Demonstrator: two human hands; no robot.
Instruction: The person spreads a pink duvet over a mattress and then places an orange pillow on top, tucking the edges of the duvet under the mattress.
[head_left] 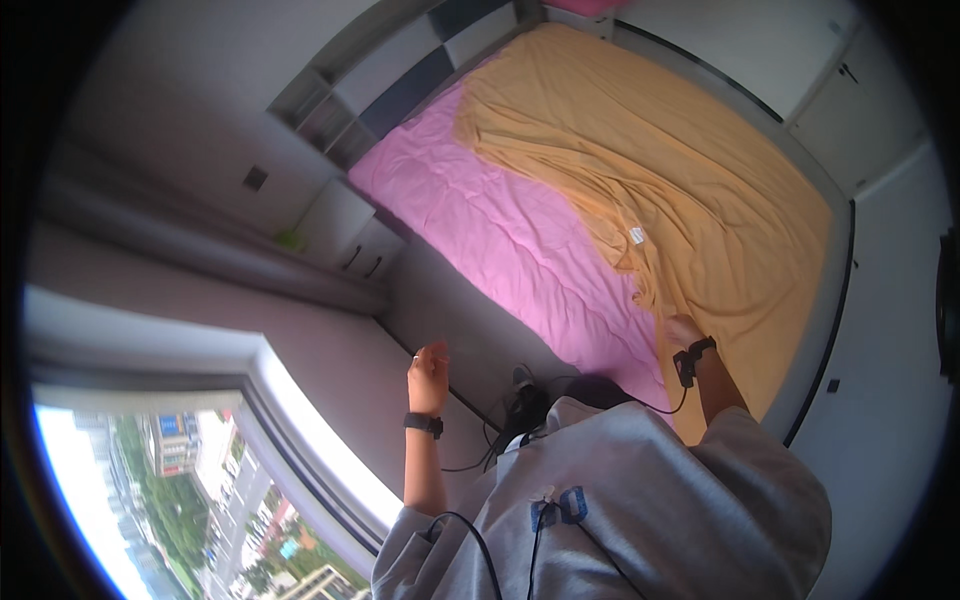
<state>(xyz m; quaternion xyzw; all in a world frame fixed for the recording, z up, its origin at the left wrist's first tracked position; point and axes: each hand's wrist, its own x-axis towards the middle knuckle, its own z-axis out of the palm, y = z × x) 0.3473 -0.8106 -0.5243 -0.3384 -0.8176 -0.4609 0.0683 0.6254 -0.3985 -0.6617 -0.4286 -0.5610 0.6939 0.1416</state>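
Note:
An orange bed sheet (pixel 720 190) with a white tag lies rumpled over the right and far parts of a bed. Its bunched near edge leaves a pink quilt (pixel 490 230) bare along the left side. At the near end of the bed, my right hand (pixel 683 331) is closed on the edge of the orange sheet; its fingertips are partly hidden. My left hand (pixel 428 370) is raised over the floor between bed and window, fingers loosely bent and apart, with nothing in it. Both wrists wear dark straps.
A window (pixel 190 480) with a sill is at the lower left. A white bedside cabinet (pixel 345 235) stands by the headboard (pixel 400 90). Pale cabinets (pixel 880 290) line the right side. Dark cables hang from my right wrist and across my shirt.

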